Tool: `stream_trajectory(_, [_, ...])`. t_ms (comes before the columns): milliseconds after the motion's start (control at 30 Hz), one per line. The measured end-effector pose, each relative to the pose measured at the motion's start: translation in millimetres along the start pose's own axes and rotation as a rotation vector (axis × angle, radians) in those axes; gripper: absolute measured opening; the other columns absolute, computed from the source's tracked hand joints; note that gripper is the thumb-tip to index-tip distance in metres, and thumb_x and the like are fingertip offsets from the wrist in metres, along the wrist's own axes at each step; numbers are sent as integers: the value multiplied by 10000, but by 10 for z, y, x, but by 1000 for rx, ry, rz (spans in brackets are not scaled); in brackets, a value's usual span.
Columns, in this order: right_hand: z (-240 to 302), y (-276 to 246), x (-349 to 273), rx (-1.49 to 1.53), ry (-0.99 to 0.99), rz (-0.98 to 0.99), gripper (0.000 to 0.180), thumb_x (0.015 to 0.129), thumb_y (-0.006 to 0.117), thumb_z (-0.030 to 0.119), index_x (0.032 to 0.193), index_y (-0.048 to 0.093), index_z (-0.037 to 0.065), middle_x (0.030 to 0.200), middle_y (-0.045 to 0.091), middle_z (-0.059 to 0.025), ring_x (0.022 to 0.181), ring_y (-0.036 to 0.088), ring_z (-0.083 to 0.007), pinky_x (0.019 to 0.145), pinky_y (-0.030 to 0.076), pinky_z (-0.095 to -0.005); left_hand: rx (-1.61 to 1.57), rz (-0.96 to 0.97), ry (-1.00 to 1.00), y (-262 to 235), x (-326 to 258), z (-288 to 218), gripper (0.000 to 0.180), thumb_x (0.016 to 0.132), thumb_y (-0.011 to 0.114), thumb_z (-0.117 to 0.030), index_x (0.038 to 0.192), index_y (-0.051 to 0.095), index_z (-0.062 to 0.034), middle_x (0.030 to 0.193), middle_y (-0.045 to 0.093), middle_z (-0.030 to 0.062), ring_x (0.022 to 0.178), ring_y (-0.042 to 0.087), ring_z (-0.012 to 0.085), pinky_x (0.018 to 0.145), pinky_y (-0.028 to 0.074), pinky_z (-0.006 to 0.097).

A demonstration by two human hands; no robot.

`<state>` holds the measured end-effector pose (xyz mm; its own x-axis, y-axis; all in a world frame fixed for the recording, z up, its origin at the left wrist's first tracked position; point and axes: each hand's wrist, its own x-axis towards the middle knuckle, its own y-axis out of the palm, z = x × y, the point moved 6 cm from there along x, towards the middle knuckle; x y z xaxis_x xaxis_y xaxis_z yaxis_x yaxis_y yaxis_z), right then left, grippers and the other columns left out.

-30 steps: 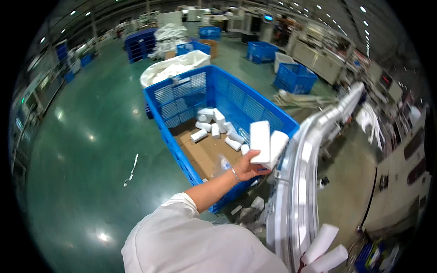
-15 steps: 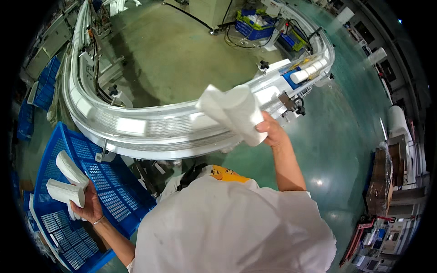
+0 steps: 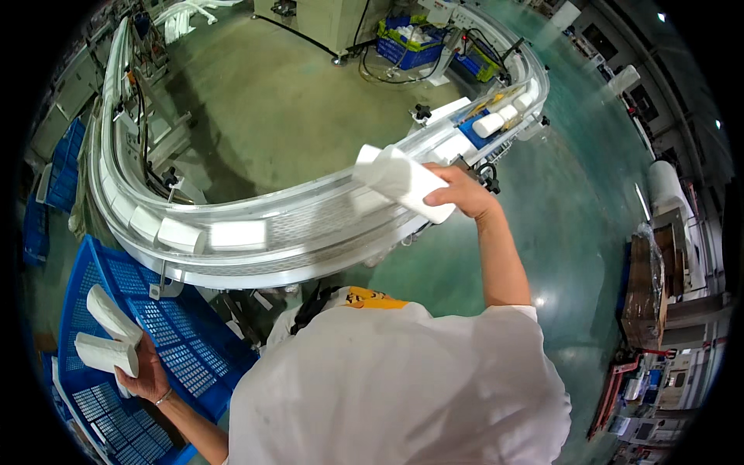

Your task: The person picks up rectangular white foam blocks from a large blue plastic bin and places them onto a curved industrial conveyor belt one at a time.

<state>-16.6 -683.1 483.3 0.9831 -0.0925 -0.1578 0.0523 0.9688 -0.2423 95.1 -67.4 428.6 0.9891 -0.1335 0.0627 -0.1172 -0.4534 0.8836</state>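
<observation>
My right hand is closed around white paper rolls, seemingly two side by side, held slanting over the near side of the curved conveyor. At the lower left, my left hand grips more white rolls. Two of these show clearly, fanned apart, and a bit of white below the palm may be another. They are above a blue plastic basket; whether they touch it I cannot tell. On the belt, a white roll lies left of my right hand, with several others further along the bend.
More white rolls lie on the conveyor's right arm beside a blue patch. Inside the curve, blue and green crates stand by a machine cabinet. A clamp with black knobs juts from the outer rail. Blue crates stand at far left.
My right hand has brought its rolls to a flatter slant over the belt. Several rolls now sit close together on the left bend. My left hand keeps its hold; the view has shifted slightly.
</observation>
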Motion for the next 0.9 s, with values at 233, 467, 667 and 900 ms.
stream_trajectory(233, [-46, 268, 231, -61, -60, 138, 467, 625, 672, 235, 997, 575, -30, 1097, 501, -85, 1013, 464, -214, 890, 339, -294, -4, -118, 156, -105, -97, -196, 686, 700, 636, -224, 1270, 296, -48, 1310, 255, 214, 1254, 213, 356, 1040, 191, 510])
stream_trajectory(467, [-220, 253, 6, 84, 71, 45, 633, 562, 685, 235, 1106, 523, -44, 1171, 478, -111, 1074, 444, -203, 923, 326, -305, 40, -193, 215, -45, -21, -182, 750, 679, 655, -302, 1275, 280, -42, 1291, 289, 206, 1222, 266, 380, 1021, 215, 528])
stream_trajectory(667, [-143, 319, -26, 99, 84, 71, 630, 540, 691, 281, 1069, 553, -33, 1153, 472, -86, 1045, 454, -205, 906, 332, -308, 78, -177, 249, -32, -76, -186, 749, 686, 648, -306, 1290, 260, -97, 1280, 320, 182, 1199, 309, 370, 992, 269, 537])
stream_trajectory(900, [-64, 225, -35, 31, 34, 61, 649, 553, 692, 278, 1101, 528, -30, 1131, 488, -77, 1032, 459, -187, 892, 340, -295, 65, -227, 204, -25, -99, -159, 740, 693, 642, -274, 1285, 263, -40, 1279, 313, 197, 1208, 297, 356, 1014, 250, 511])
